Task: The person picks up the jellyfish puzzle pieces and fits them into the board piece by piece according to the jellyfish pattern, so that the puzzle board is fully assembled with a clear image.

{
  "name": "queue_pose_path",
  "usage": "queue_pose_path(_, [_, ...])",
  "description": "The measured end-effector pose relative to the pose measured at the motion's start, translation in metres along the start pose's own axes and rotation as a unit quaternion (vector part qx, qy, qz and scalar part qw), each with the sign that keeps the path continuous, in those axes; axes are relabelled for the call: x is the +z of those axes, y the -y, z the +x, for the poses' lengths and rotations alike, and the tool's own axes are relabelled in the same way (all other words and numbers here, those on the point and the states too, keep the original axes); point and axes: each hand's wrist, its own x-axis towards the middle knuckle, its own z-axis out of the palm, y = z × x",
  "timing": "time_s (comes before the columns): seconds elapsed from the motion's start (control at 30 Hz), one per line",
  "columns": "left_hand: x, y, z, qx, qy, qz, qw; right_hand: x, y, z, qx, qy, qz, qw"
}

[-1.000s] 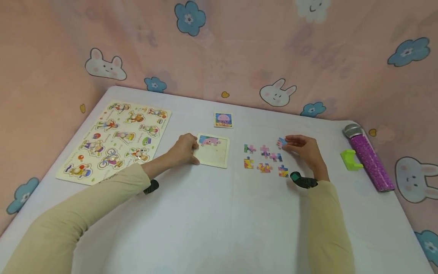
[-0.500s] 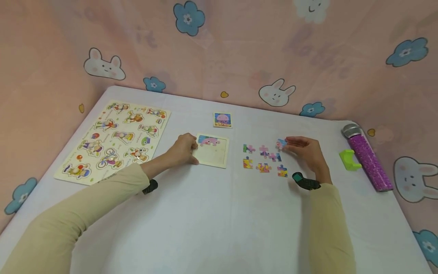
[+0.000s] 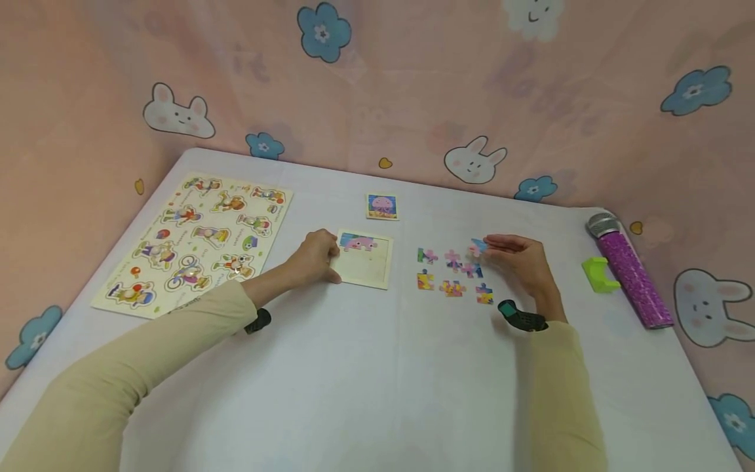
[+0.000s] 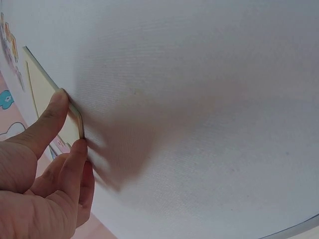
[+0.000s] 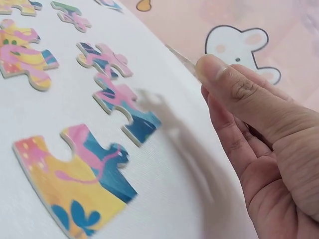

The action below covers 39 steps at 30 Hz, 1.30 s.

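Note:
At the left edge of a square puzzle tray [image 3: 364, 270], my left hand [image 3: 312, 259] grips the rim between thumb and fingers, as the left wrist view also shows. Joined blue and pink pieces [image 3: 358, 242] lie along the tray's far side; the rest of its pale base is bare. My right hand [image 3: 522, 259] pinches a blue and pink puzzle piece [image 3: 476, 247] above the table. The right wrist view shows that piece [image 5: 180, 57] only as a thin edge beyond the thumb. Several loose puzzle pieces [image 3: 453, 288] lie between tray and right hand, including a yellow and blue one [image 5: 94, 174].
A small jellyfish picture card [image 3: 382, 206] lies behind the tray. To the left is a large board [image 3: 194, 246] of cartoon figures. A purple glitter microphone [image 3: 634, 275] and a green plastic holder [image 3: 600, 275] lie at the right. A patterned pink cloth hangs behind the table.
My right hand has shifted slightly left with the pinched puzzle piece, which has turned a little. The left hand keeps its grip on the tray's edge.

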Motion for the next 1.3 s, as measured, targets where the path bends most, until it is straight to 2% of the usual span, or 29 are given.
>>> queue_pose_path(0.3, [0.002,0.000,0.001,-0.010,0.004,-0.002,0.9999,0.019,0.004,0.003,-0.012,0.002,0.025,0.9996])
queue_pose_path(0.67, [0.003,0.000,0.000,-0.003,0.002,0.002,1.0000,0.042,0.014,0.008,-0.005,0.011,0.008,0.9999])
queue_pose_path(0.93, [0.003,0.001,0.000,-0.006,0.003,-0.002,1.0000,0.056,0.019,0.014,-0.038,0.043,0.076,0.9955])
queue_pose_path(1.03, [0.002,0.001,0.000,-0.007,0.002,0.000,1.0000,0.063,0.023,0.016,-0.045,0.055,0.087,0.9937])
queue_pose_path(1.3, [0.000,0.000,0.000,-0.007,0.000,0.000,1.0000,0.085,0.032,0.019,0.009,0.048,0.097,0.9941])
